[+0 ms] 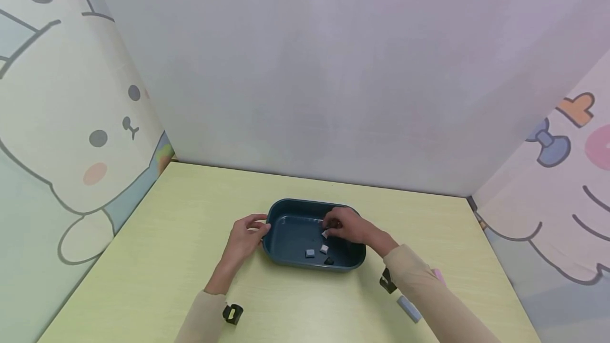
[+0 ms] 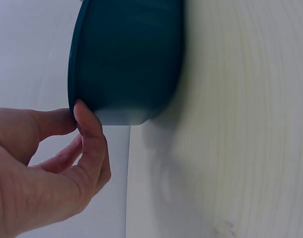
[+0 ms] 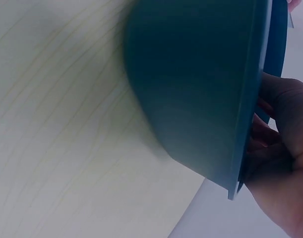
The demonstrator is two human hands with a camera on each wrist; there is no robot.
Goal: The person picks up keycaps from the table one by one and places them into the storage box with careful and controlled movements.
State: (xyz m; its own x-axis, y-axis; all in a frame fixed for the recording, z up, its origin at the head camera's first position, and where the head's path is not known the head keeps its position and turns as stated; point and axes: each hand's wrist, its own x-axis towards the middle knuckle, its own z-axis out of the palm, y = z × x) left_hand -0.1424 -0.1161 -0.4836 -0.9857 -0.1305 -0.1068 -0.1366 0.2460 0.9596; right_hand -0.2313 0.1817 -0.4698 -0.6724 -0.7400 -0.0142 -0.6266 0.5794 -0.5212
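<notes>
Tray (image 1: 286, 224), dark teal, sits mid-table (image 1: 167, 247). Left hand (image 1: 244, 237) at tray's left rim, thumb and fingers curled against edge, steadying it. Right hand (image 1: 350, 225) reaches inside tray, fingertips pinching small pale tile (image 1: 324, 234). Two more tiles (image 1: 310, 253) lie on tray floor near front wall, dark piece (image 1: 329, 261) beside them. Grey block (image 1: 409, 308) on table by right sleeve. Rabbit drawing (image 1: 95, 136) on left wall. No readable writing or labels.

A small tabletop booth, staged for recording.
A pale yellow-green table (image 1: 190, 237) is boxed in by a plain back panel (image 1: 305, 68) and cartoon-printed side screens: a rabbit (image 1: 71, 136) left, doodles (image 1: 562, 142) right.
</notes>
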